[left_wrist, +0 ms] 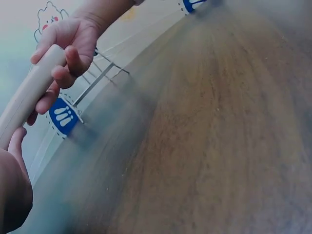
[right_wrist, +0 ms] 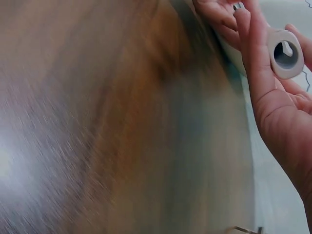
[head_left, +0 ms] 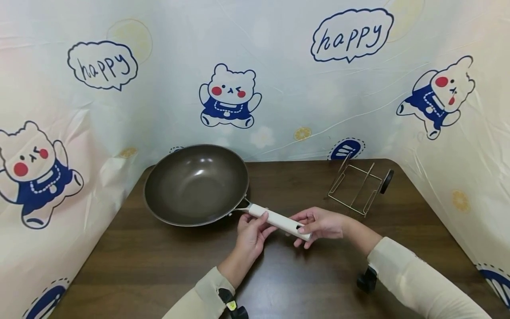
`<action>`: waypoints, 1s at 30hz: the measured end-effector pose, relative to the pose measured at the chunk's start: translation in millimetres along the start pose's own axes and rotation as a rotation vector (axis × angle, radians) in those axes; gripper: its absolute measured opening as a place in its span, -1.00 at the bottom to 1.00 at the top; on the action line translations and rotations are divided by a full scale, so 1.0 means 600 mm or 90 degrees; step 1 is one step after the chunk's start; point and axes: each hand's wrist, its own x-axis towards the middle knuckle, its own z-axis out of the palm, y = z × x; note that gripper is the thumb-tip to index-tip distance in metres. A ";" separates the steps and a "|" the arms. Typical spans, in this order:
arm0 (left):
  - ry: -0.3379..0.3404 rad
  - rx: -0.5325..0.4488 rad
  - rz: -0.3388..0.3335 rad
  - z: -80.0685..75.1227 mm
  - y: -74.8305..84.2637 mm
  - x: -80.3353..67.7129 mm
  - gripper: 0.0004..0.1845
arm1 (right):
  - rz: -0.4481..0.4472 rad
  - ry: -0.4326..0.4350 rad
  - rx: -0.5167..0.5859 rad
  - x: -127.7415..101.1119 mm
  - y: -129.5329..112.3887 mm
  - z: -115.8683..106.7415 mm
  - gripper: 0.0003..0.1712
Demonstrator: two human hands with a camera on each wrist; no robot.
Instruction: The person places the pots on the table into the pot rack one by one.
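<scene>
here, left hand [head_left: 252, 232] and right hand [head_left: 320, 224] clamp their grip on the handle [head_left: 280, 220], bare tabletop [head_left: 288, 184] between pan [head_left: 195, 190] and rack [head_left: 362, 185] edges.

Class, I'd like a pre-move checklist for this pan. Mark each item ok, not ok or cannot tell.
1. Left hand gripping the handle on the pan side: ok.
2. Right hand gripping near the handle's free end: ok.
3. Pan open side up: ok.
4. Wire rack apart from the pan: ok.
5. Pan's base touching the table: cannot tell; underside hidden.
</scene>
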 end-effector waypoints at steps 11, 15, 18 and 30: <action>-0.038 0.093 0.014 -0.022 -0.004 -0.005 -0.47 | -0.037 -0.004 0.057 0.008 0.048 0.018 -0.31; -0.058 0.104 0.009 -0.032 -0.006 -0.008 -0.45 | -0.056 -0.012 0.056 0.009 0.066 0.021 -0.35; -0.073 0.113 0.006 -0.038 -0.004 -0.010 -0.44 | -0.072 -0.022 0.057 0.011 0.073 0.025 -0.38; -0.120 0.184 0.001 -0.061 0.022 -0.014 -0.40 | -0.089 -0.027 0.070 0.031 0.091 0.051 -0.36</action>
